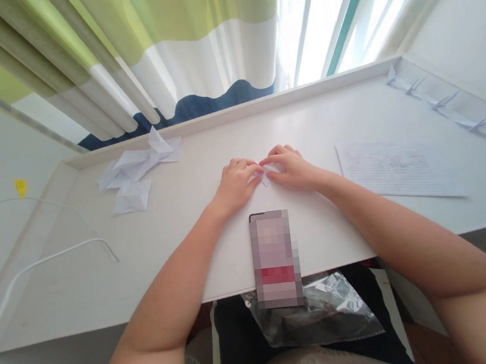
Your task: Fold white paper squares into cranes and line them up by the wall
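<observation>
A small folded piece of white paper (265, 178) lies on the white desk, mostly covered by my fingers. My left hand (239, 181) pinches its left side between thumb and fingers. From the right, my right hand (288, 167) grips the same paper, thumb and index finger closed on it near the top. The two hands almost meet over the paper. Just below them, a phone (272, 254) with a blurred screen lies at the desk's front edge.
Several folded white papers (137, 164) are heaped at the left. A written sheet (398, 168) lies at right, with a row of folded paper figures (443, 102) behind it. A white cable (51, 257) crosses the left side. A clear plastic bag (321, 312) rests on the lap.
</observation>
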`<state>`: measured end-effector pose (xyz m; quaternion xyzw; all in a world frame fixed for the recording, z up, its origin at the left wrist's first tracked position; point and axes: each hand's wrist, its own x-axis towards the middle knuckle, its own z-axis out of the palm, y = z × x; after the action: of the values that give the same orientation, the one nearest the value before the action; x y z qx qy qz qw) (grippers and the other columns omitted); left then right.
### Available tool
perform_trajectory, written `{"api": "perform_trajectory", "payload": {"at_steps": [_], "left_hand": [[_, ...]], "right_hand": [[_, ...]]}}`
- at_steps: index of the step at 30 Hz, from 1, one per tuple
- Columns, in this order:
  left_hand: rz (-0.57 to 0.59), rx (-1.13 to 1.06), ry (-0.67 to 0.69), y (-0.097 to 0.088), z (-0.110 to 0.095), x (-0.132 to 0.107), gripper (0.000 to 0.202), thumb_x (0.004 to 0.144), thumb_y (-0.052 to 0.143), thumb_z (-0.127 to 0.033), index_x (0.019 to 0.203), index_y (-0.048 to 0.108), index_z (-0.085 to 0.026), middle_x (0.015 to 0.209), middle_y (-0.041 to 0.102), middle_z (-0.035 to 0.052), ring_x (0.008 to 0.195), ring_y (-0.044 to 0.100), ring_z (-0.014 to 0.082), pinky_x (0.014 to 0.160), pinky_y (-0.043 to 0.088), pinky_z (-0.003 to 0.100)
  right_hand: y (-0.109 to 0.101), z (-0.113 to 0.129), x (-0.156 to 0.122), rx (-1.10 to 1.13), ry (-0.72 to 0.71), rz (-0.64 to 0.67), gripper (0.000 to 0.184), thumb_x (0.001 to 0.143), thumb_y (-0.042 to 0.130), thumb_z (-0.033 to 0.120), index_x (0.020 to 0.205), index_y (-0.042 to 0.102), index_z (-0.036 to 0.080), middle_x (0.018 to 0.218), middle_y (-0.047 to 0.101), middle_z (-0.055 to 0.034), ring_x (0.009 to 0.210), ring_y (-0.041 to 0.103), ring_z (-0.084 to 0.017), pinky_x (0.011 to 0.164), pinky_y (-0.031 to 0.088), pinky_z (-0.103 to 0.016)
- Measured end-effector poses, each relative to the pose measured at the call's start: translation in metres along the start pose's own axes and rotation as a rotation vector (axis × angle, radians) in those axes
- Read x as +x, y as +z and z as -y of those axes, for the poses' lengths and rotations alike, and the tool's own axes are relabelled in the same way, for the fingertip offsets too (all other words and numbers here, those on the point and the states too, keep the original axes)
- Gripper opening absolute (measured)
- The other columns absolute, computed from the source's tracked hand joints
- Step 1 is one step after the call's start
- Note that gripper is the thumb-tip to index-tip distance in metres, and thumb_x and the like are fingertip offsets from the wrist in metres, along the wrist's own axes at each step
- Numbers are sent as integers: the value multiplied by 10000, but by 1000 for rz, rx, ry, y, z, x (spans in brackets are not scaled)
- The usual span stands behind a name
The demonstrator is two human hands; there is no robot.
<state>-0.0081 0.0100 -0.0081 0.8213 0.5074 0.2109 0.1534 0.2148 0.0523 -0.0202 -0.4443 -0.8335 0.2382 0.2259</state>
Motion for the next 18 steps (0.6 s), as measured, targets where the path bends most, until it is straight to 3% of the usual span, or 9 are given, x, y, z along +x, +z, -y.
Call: {"api": "perform_trajectory", "payload": {"at_steps": [6,11,14,18], "left_hand": [[-23,-110,2,-2,2,-2,29,1004,697,-223,1017,697,-248,1307,764,82,1299,616,300,1175,457,488],[-65,-130,-31,-1,3,0,86,996,727,-275,938,672,-243,1125,797,53,1141,688,280,1165,448,487],[-84,-119,-50,1,1,1,29,986,712,-247,1008,695,-242,1098,803,49,1111,704,277,1164,447,488],[-98,-104,-90,4,-1,2,206,947,672,-185,1138,725,-242,1170,796,75,1186,687,299,1159,471,500]], "right_hand": [[0,-1,0,15,-13,6,357,942,651,277,1245,836,317,1314,688,-123,1298,569,-399,1194,419,-657],[0,0,0,8,5,16,339,952,650,293,1238,834,301,1330,681,-131,1303,571,-405,1201,410,-657],[1,0,0,3,14,16,358,955,643,294,1261,829,300,1335,675,-132,1305,572,-403,1211,406,-651],[1,-2,1,8,12,13,387,940,659,297,1286,830,327,1340,674,-125,1305,565,-411,1209,408,-664]]}}
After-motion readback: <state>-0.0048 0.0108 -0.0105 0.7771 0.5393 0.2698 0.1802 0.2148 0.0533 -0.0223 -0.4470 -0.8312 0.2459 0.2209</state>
